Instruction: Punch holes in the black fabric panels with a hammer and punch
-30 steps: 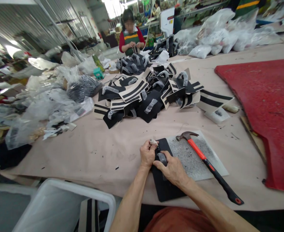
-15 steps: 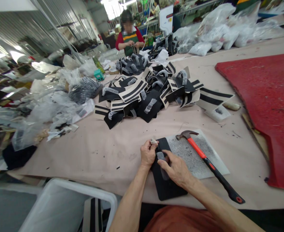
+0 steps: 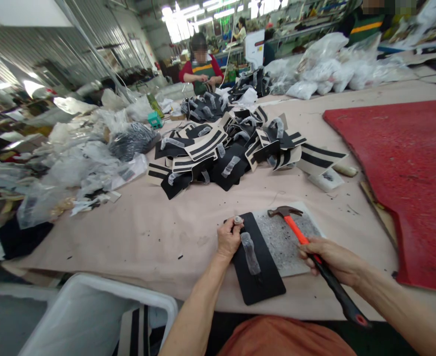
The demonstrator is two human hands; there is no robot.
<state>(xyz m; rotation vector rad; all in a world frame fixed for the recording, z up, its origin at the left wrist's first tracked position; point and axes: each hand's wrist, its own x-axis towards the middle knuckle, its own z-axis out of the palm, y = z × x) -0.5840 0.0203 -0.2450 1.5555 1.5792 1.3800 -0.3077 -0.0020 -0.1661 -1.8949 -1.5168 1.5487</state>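
A short punch [image 3: 237,220] with a round metal top stands roughly upright in the closed fingers of my left hand [image 3: 228,240]. Under that hand lies a flat black panel [image 3: 257,279] with rounded corners, its far end by the punch; the punch's lower tip is hidden. A strap handle [image 3: 250,253] wrapped in clear plastic runs along the panel. My right hand [image 3: 325,257] is wrapped around the orange and black grip of a claw hammer [image 3: 294,227]. The hammer's head rests on or just over a speckled white board [image 3: 277,242]; I cannot tell which.
Black and cream striped panels [image 3: 210,148] are heaped ahead. On the right lies a red sheet [image 3: 403,173]. Plastic bags [image 3: 87,153] crowd the left, and a white bin [image 3: 128,289] stands front left. Across the table, a person [image 3: 202,69] handles something.
My right hand has let go of the plastic-wrapped handle, moved right and closed on the hammer. The punch in my left hand has gone from tilted to more upright.
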